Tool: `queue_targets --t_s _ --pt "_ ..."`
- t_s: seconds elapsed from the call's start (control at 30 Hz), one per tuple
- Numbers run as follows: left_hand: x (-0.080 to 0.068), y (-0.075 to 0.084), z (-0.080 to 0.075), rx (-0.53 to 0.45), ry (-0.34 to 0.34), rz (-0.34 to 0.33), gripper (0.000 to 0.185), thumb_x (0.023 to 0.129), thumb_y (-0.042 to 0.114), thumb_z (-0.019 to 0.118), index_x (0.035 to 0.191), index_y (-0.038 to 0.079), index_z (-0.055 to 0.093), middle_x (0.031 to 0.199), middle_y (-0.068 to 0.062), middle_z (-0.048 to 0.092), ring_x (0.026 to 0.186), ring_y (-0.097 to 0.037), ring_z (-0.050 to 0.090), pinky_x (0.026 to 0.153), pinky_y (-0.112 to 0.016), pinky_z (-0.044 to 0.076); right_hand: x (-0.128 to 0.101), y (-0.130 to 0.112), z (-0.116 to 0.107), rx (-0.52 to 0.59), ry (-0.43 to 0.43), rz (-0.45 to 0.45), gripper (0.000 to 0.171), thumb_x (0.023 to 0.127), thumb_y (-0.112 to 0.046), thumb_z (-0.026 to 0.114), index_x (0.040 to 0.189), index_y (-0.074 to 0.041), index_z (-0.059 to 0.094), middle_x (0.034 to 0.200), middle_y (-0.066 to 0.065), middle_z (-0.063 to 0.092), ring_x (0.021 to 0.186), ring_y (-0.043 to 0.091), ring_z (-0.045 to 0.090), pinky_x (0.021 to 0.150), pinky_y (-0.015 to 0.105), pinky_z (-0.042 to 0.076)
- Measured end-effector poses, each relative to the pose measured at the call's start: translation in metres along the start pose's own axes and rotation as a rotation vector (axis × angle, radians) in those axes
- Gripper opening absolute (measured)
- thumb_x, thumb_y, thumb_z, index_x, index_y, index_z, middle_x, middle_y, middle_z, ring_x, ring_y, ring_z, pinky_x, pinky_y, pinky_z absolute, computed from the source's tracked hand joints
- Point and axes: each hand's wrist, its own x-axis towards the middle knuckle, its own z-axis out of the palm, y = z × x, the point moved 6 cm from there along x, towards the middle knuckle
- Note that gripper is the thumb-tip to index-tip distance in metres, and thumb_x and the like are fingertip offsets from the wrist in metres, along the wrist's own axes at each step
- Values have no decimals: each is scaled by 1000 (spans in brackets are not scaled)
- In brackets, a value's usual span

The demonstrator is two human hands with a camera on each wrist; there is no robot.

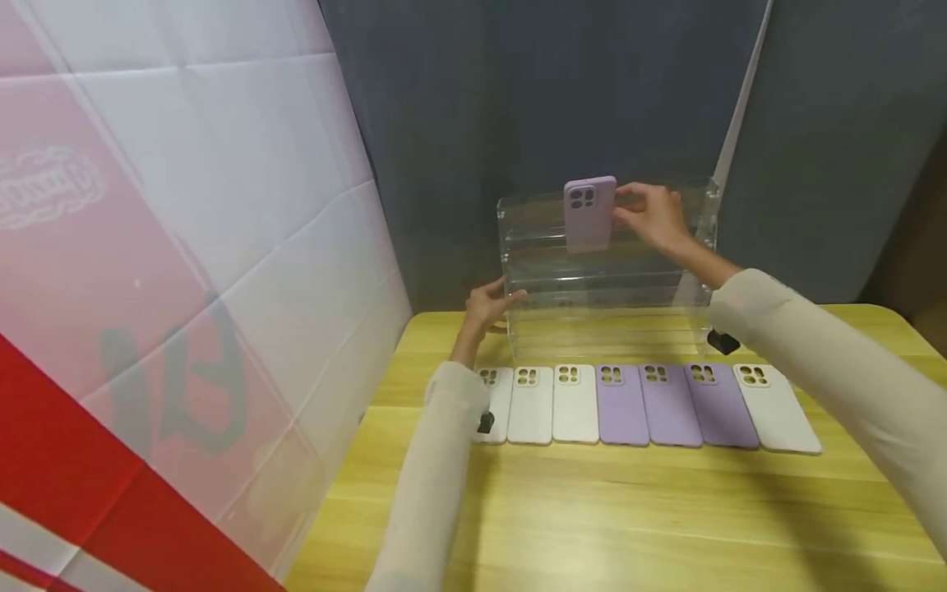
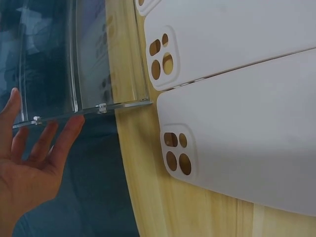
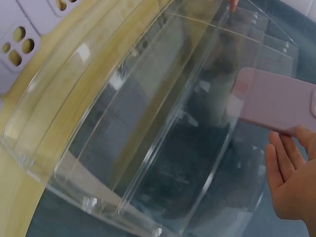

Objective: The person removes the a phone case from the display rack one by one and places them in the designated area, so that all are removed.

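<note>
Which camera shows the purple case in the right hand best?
The head view: the whole purple case shows upright at the clear rack's top tier, with the right hand holding its edge. The right wrist view shows only part of it beside the fingers. The left wrist view misses it.

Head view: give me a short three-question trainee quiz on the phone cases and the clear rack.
1. True or false: the right hand holds a purple case at the acrylic rack.
2. How many cases lie in the row on the table?
3. The left hand touches: A) the rack's left side, B) a white case, C) nothing.

Key: 1 true; 2 seven; 3 A.
</note>
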Motion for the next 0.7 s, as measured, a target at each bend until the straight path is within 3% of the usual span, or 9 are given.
queue_targets --t_s 0.07,0.13,0.2,0.23,0.33,0.4,0.47,0.7 --pt "2 -2 -3 2 1 7 72 91 35 82 155 25 51 146 -26 55 115 -48 67 86 -57 64 0 0 -6 -8 13 -3 33 97 -15 76 126 0 71 110 23 74 102 40 73 77 33 63" --pt "3 -3 -5 -1 0 14 72 92 35 82 155 23 50 149 -27 52 116 -50 66 86 -58 64 0 0 -12 -7 20 -1 34 97 -15 76 127 0 71 112 24 73 104 43 72 88 50 62" --pt "5 -5 -8 1 -1 15 71 93 34 81 155 23 50 151 -27 50 118 -51 64 85 -57 64 -1 0 -18 0 24 -3 35 97 -15 76 128 1 70 113 24 72 105 43 72 96 56 58" --pt "6 -6 -9 2 -1 14 71 93 34 81 155 23 50 151 -27 50 118 -51 64 85 -57 64 -2 0 -21 -1 26 -3 36 97 -15 76 129 1 70 113 24 72 106 42 72 95 54 59" --pt "8 -8 -13 5 4 8 71 92 35 81 155 23 51 151 -26 51 116 -49 66 85 -56 65 -5 1 -32 -2 31 2 36 98 -16 75 129 0 70 115 24 72 106 42 72 83 29 61" --pt "10 -9 -15 13 7 6 72 92 36 82 155 23 51 152 -25 51 114 -45 68 86 -56 65 -8 3 -39 -16 35 0 36 98 -16 75 130 1 70 117 23 73 105 41 72 67 12 55" --pt "10 -9 -18 19 4 7 73 92 37 82 156 22 50 152 -24 50 111 -43 70 86 -56 65 -10 5 -46 -26 37 4 37 98 -17 75 130 0 69 118 23 72 106 42 72 60 2 45" --pt "13 -8 -28 8 -10 0 74 93 36 81 158 21 47 157 -25 44 118 -47 65 91 -58 62 -20 18 -69 -65 26 24 41 99 -24 74 134 -2 68 125 22 71 112 41 70 61 1 42"
